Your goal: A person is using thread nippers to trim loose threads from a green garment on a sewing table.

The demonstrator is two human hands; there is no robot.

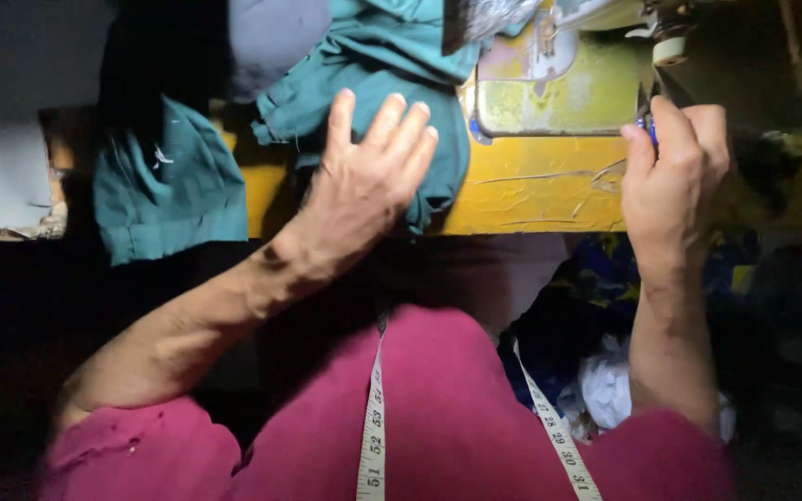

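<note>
Evidently mid-job at the sewing station: the teal fabric (pixel 373 56) is bunched on the yellow tabletop (pixel 531 190), spilling from under the arm of the sewing machine (pixel 559 83) toward the near edge, with a second fold of the same teal cloth (pixel 169 186) hanging off the tabletop to the left. Left hand (pixel 368 176) lies flat on the cloth, fingers spread, palm down, grip not closed on anything, just pressing or smoothing the bundle near the tabletop edge. Right hand (pixel 675 172) is up at the right of the machine base, fingers pinched shut on a small blue object (pixel 647 130); too little of it shows to tell what it is. No cloth visibly lies under the needle area, which is mostly out of view at the top, so by my reading the piece is being arranged rather than stitched; seams done or not done cannot be made out in this dim light. Around: a measuring tape (pixel 373 427) hangs round the person's neck over a magenta garment (pixel 457 417); a heap of dark patterned and white fabric scraps (pixel 596 371) sits low on the right, beside the lap. Grey cloth (pixel 271 37) lies behind the teal pile. Obstructions: the bulk of bunched teal crowds the space in front of the machine, and the hanging fold could drag off the edge. Lighting poor, edges of the scene lost in shadow.
</note>
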